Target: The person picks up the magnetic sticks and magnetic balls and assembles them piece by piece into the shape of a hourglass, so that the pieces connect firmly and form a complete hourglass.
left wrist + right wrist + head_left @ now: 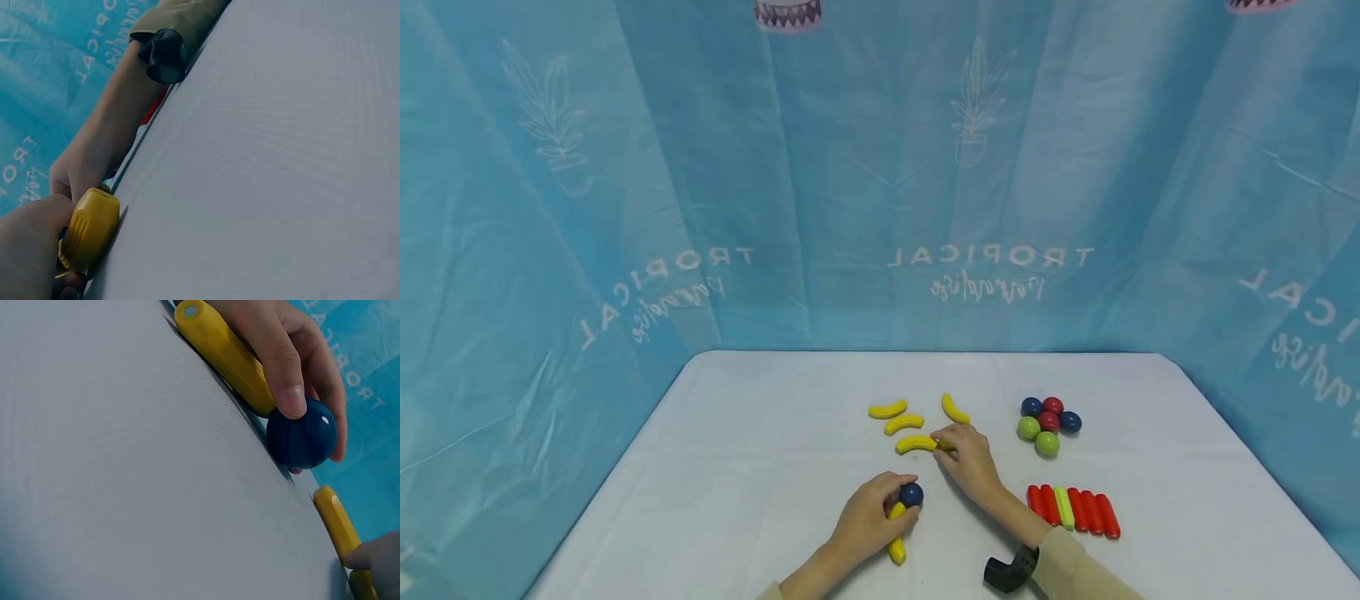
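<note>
In the head view my left hand (867,514) holds a dark blue ball (912,495) between thumb and fingers. Under that palm lies a yellow toy banana (897,550), its near end sticking out and its far end against the ball (303,440) in the right wrist view. My right hand (967,467) is farther up the table and pinches a toy banana (947,446), mostly covered by the fingers. Another toy banana (914,443) lies end to end with it, right at the fingertips. Two more, a middle one (903,424) and an upper one (887,409), lie beyond.
Another toy banana (954,409) lies just past my right hand. To the right is a cluster of blue, red and green balls (1048,421). Nearer, red sticks (1091,512) and one green stick (1064,508) form a row. A blue curtain (850,208) surrounds the white table (700,467).
</note>
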Demonstrator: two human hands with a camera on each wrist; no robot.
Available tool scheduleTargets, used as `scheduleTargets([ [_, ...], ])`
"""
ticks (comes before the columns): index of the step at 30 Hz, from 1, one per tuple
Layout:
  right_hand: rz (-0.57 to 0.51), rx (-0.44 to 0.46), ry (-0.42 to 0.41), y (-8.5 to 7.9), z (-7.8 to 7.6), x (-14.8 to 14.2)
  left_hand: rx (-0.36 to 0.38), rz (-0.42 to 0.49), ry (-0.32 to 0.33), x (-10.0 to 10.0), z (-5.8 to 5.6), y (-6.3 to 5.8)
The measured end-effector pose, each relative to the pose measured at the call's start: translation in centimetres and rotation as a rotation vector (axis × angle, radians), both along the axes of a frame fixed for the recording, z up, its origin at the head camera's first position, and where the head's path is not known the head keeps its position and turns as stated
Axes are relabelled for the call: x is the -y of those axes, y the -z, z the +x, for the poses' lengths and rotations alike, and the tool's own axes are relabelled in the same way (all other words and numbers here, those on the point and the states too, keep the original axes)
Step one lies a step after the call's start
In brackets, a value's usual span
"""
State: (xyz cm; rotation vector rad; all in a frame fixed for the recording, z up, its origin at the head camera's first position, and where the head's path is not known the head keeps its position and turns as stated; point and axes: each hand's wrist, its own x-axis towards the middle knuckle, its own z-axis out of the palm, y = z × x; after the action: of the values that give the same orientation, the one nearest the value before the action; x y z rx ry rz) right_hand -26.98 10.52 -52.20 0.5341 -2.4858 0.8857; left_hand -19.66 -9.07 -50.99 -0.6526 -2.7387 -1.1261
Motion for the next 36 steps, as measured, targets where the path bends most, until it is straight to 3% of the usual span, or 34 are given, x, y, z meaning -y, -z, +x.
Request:
scheduleTargets([
  [11,-0.039,0.083,0.180,-0.6,-0.2,-0.4,-0.013,0.003,-0.014,0.0,-0.4,-0.1],
  [17,-0.127,0.188,0.228,-0.7,0.7,-1.0,0.020,0.033,-0.036,-0.1,-0.3,-0.1],
  [23,-0.203,0.236,0.216,-0.4,2.2,-1.6,0.078,0.117,-0.050,0.0,0.0,0.3],
  [30,-0.238,0.230,0.183,-0.5,3.8,-2.6,0.055,0.186,-0.044,0.2,-0.3,0.5],
  [36,-0.276,0.225,0.095,-0.7,4.4,-2.7,0.048,0.191,-0.048,0.2,-0.5,0.3],
])
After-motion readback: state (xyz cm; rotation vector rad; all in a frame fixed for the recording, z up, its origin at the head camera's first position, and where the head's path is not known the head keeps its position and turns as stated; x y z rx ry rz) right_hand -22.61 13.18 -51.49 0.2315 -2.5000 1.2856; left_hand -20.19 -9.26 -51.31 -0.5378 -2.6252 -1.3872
